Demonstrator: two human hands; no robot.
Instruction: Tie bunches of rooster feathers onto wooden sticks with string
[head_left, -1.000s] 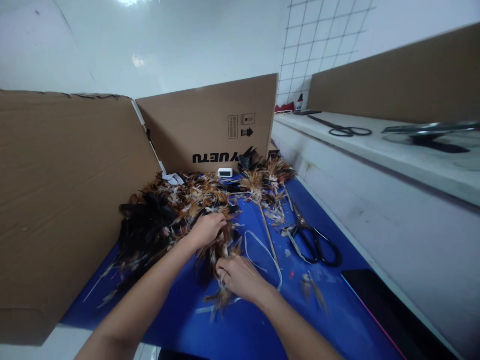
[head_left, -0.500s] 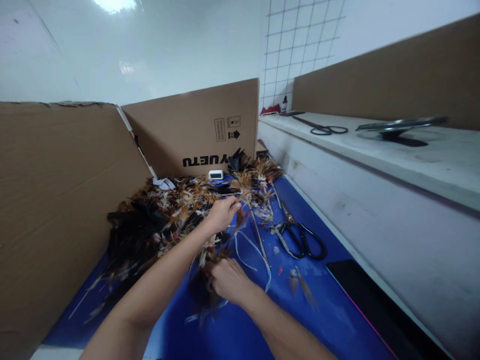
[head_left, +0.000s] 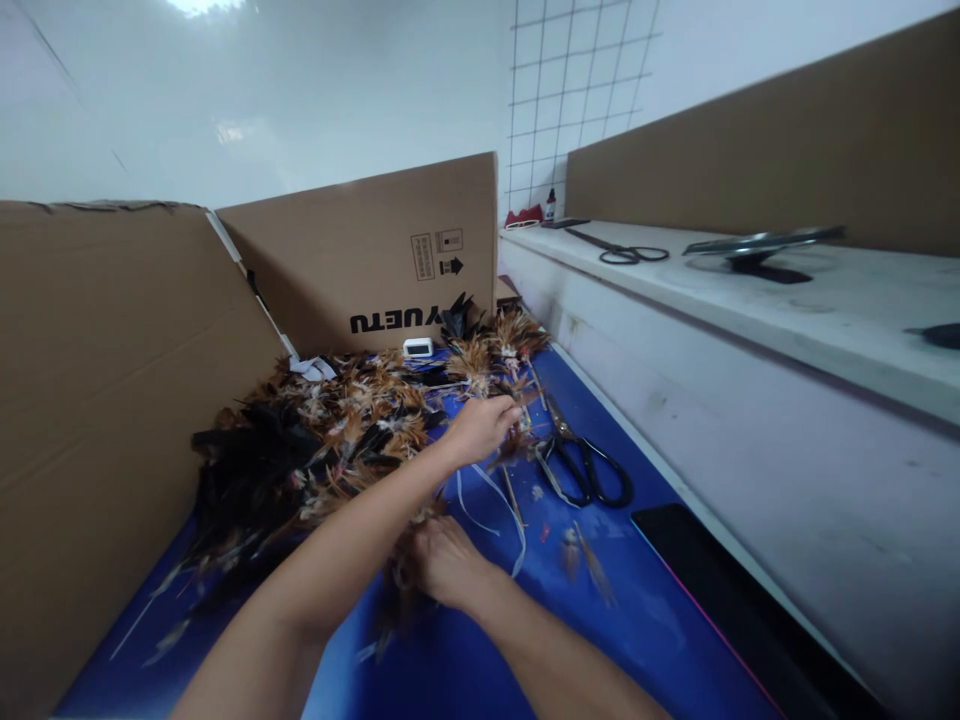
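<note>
My left hand (head_left: 484, 427) is pinched over the middle of the blue tabletop, with small brown feathers (head_left: 517, 452) at its fingertips. Nearer to me, my right hand (head_left: 442, 562) is closed round a dark brown feather bunch (head_left: 397, 590), which is partly hidden and blurred. A large pile of brown, white and black feathers (head_left: 360, 400) spreads to the left of both hands. Just right of my left hand lie black-handled scissors (head_left: 611, 475). A thin stick (head_left: 514, 495) and a pale ribbon (head_left: 517, 540) rest between the hands and the scissors.
Cardboard walls (head_left: 300, 260) enclose the left and back. A white device (head_left: 418, 347) stands by the back wall. On the right, a dark flat panel (head_left: 720, 590) lies along the table edge, below a white ledge (head_left: 847, 320) bearing another pair of scissors (head_left: 630, 254).
My left hand has moved right with the brown feathers, over the stick. My right hand stays closed on its bunch. The whole view has shifted slightly.
</note>
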